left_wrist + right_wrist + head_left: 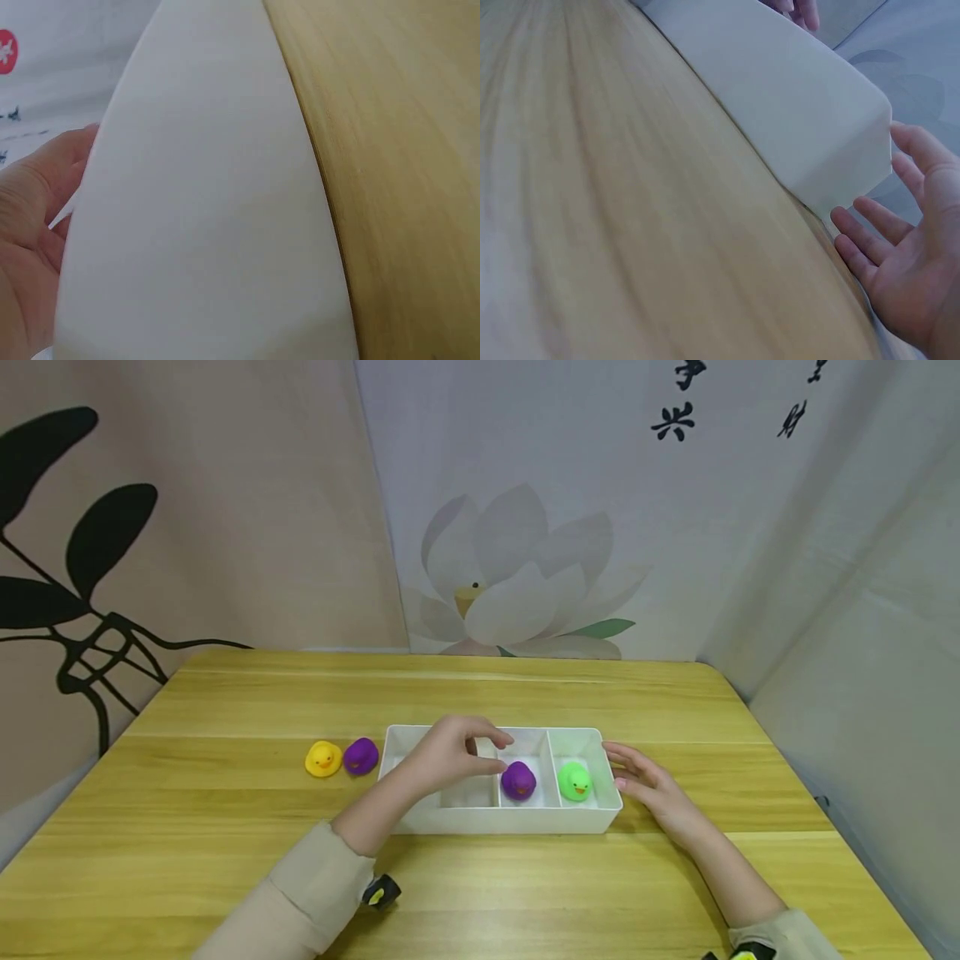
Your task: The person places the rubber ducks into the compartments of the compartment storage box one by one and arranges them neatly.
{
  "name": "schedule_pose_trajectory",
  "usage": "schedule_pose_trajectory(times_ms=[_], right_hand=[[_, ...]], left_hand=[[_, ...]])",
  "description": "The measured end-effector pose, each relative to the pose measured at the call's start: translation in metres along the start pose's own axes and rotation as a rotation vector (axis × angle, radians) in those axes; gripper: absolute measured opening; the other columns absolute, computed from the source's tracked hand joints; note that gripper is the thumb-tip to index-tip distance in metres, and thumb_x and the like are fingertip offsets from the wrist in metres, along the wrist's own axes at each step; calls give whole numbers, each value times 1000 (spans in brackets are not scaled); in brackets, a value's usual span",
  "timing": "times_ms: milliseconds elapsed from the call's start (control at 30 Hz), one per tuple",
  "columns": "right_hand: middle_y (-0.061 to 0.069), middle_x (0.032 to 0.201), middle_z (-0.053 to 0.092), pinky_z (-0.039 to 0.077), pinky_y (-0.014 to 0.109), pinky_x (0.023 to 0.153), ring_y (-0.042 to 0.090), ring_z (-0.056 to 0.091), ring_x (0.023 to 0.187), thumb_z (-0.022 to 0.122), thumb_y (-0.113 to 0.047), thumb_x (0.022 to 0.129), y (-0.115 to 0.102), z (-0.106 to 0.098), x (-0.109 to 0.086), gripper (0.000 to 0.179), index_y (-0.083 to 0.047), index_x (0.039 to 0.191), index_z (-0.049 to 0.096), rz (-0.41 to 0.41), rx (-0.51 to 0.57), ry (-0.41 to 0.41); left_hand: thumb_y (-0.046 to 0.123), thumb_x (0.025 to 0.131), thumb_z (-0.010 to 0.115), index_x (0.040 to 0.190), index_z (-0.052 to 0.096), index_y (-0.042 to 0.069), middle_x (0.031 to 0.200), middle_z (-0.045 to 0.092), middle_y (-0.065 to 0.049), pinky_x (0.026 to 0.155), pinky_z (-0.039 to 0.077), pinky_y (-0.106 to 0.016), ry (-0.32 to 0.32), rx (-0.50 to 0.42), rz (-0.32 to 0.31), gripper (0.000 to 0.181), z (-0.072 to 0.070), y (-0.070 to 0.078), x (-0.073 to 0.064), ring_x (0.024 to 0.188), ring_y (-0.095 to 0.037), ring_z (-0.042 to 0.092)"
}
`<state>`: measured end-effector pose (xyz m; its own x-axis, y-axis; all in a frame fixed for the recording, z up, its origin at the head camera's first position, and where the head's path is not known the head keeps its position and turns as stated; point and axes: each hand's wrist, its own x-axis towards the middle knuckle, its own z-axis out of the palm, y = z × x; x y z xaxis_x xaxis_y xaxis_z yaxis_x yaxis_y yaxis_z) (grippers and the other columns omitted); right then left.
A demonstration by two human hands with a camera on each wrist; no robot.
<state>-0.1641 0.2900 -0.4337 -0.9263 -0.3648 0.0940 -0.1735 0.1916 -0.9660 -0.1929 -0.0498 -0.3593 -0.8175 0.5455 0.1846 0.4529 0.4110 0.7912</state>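
A white divided box [495,821] lies lengthwise across the table. My left hand [453,756] is over its middle, thumb and forefinger apart with nothing seen between them. Just right of the thumb tip, a purple rubber duck [519,782] sits in one compartment. The rightmost compartment has a green rubber duck [575,782]. Fingers of my right hand [648,785] are extended at the box's right end; in the right wrist view that hand [907,247] has a fingertip against the end wall. The box's front wall [202,187] hides part of my left hand [37,202] in the left wrist view.
Left of the box, a yellow rubber duck [323,759] and another purple duck [361,757] sit side by side on the wooden table [562,893]. My left forearm covers part of the left compartments. A printed curtain [525,460] hangs behind the table's back edge.
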Motion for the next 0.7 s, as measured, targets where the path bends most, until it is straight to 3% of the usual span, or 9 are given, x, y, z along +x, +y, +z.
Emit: schedule_pose_trajectory(times_ms=[167,400,533,700], right_hand=[[26,144,37,40,22,93,12,53,116,53,-10,98,0,0,0,50,-1,144,36,4,-3,7],[25,144,37,40,22,93,12,53,117,53,-10,97,-1,1,-1,50,-2,144,36,9,-5,12],[25,144,37,40,22,93,12,53,117,53,-10,98,-2,2,0,50,-2,144,36,7,-8,13],[25,144,37,40,22,94,12,52,117,53,-10,98,-3,2,0,50,-2,145,36,13,-11,12]], left_hand=[[15,81,79,105,74,10,101,70,-4,53,44,-27,73,-11,4,25,-8,0,-13,64,-17,52],[12,80,79,105,74,9,100,69,-5,54,45,-26,175,-97,0,26,-21,-3,-32,67,-19,54],[14,80,79,104,75,13,99,69,3,52,43,-25,223,-77,-25,25,-28,-8,-42,67,-19,54],[14,79,80,103,75,15,103,68,3,50,43,-26,282,-60,-60,24,-40,-13,-56,68,-20,54]])
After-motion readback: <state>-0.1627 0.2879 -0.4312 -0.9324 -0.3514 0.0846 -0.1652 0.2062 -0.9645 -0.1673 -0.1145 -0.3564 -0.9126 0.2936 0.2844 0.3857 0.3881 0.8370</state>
